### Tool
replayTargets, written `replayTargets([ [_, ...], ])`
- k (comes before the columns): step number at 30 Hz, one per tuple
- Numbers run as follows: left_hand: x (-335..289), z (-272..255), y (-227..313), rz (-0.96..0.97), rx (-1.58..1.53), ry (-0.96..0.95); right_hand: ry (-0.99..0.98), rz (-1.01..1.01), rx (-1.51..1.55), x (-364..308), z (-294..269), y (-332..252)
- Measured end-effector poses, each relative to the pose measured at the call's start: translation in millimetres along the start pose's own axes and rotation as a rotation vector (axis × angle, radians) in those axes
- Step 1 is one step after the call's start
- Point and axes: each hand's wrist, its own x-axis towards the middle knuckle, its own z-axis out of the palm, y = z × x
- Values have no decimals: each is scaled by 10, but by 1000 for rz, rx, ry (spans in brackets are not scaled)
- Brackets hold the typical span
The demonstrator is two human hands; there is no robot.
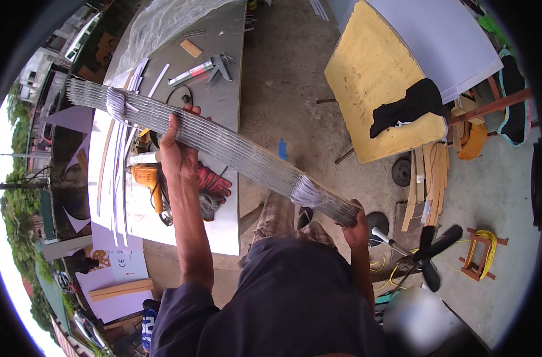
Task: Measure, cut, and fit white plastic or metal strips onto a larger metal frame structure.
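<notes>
Both hands hold a long bundle of metal strips point(211, 140) level above the bench's point(223, 101) near edge. Left hand point(177, 149) grips mid-length, right hand point(355, 223) clamps the near end, spaced apart, likely against sag. Orange drill point(149, 178) lies below.

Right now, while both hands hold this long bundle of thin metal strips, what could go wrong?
1. The long silver bundle of thin metal strips juts far past the left hand, so that end may sag or swing into the grey metal worktable.
2. The right hand grips only the very end; it could slip.
3. Bare skin on thin strip edges risks cuts.
</notes>
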Motion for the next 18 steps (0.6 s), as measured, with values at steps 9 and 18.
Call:
replayTargets([
  [9, 1670, 66, -457, 5, -97, 10, 93, -54, -257, 1685, 60, -466],
  [18, 3817, -250, -652, -155, -218, 98, 61, 117, -177, 3706, 594, -889],
])
